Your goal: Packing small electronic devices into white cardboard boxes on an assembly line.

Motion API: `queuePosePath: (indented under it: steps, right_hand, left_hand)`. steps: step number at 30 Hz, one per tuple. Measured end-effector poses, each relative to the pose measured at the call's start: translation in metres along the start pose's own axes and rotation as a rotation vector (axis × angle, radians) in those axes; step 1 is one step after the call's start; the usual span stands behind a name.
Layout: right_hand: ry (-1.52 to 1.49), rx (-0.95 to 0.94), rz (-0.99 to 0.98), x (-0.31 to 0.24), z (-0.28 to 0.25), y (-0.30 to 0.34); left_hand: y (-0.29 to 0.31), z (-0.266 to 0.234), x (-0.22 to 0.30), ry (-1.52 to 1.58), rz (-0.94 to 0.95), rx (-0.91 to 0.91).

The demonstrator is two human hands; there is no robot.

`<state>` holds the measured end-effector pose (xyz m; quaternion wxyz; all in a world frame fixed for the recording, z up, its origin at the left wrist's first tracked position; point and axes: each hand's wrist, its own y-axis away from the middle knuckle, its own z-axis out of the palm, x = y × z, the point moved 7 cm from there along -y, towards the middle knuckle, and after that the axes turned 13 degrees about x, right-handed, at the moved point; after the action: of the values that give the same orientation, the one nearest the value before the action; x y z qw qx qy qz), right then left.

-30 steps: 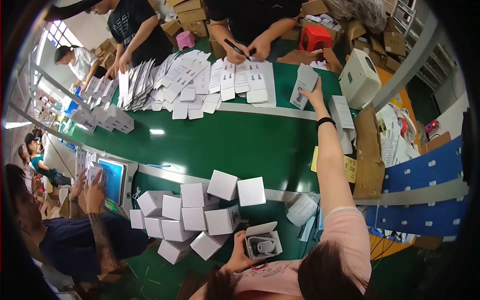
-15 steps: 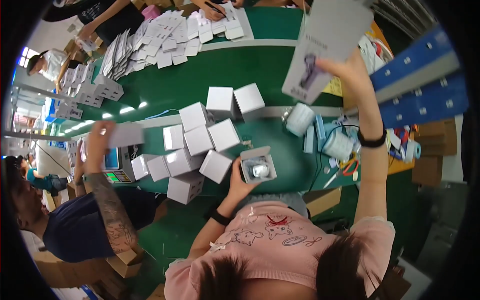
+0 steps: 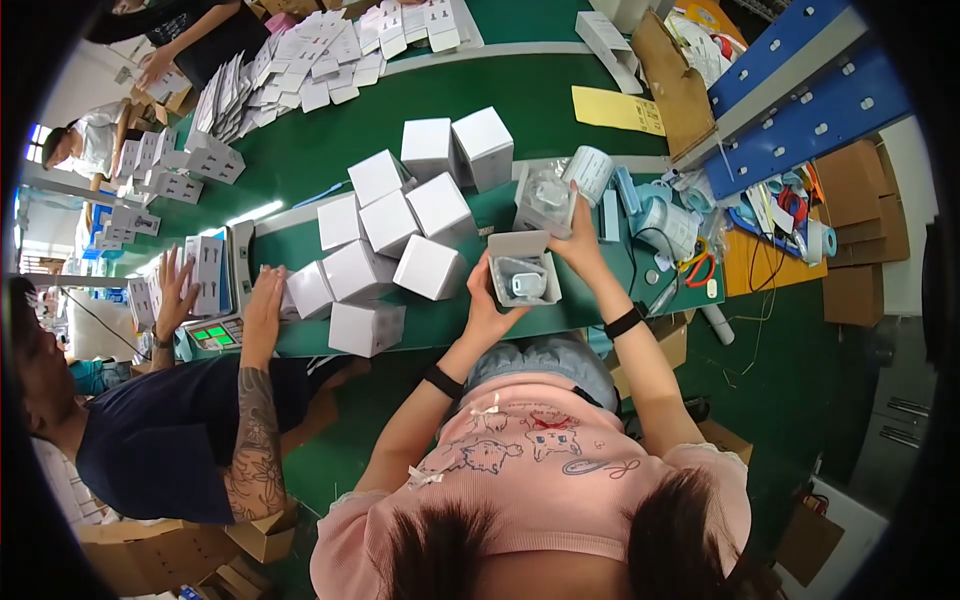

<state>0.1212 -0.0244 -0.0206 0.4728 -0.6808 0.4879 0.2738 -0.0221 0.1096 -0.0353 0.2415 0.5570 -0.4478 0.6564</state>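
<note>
My left hand (image 3: pixel 489 312) is wrapped round the near left side of an open white box (image 3: pixel 553 292). Inside that box lies a small white device (image 3: pixel 528 286) in a clear bag. Just beyond it, my right hand (image 3: pixel 578 247) grips a second open white box (image 3: pixel 527 218), with clear plastic wrapping (image 3: pixel 549 188) showing at its top. The two boxes are close together above the green table. Part of the right fingers is hidden by the second box. A wide white roll (image 3: pixel 587 175) stands right behind the right hand.
Several closed white boxes (image 3: pixel 388 222) are clustered to the left. On the right are light-blue rolls (image 3: pixel 668 226), scissors (image 3: pixel 697 268) and a yellow sheet (image 3: pixel 617 108). A co-worker's hands (image 3: pixel 264 305) are near a scale (image 3: pixel 216 335). Flat printed cartons (image 3: pixel 325 50) cover the far table.
My right hand has come down from the upper right, where it held a printed white box, to beside the left-hand box. The co-worker's hand has lowered onto the table near the boxes.
</note>
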Motion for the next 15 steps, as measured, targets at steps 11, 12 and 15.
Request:
queuePosePath:
  steps: [11,12,15]
  right_hand:
    - [-0.238,-0.075,-0.005,-0.075,-0.045,0.075]
    - [-0.237,-0.071,-0.041,-0.075,-0.041,0.076]
    - [-0.239,-0.067,-0.109,-0.082,-0.03,0.078]
  left_hand:
    - [-0.004,-0.006,0.022,-0.175,0.164,-0.093]
    - [-0.004,-0.006,0.02,-0.176,0.163,-0.091]
    - [-0.006,0.0,0.025,-0.318,0.175,-0.122]
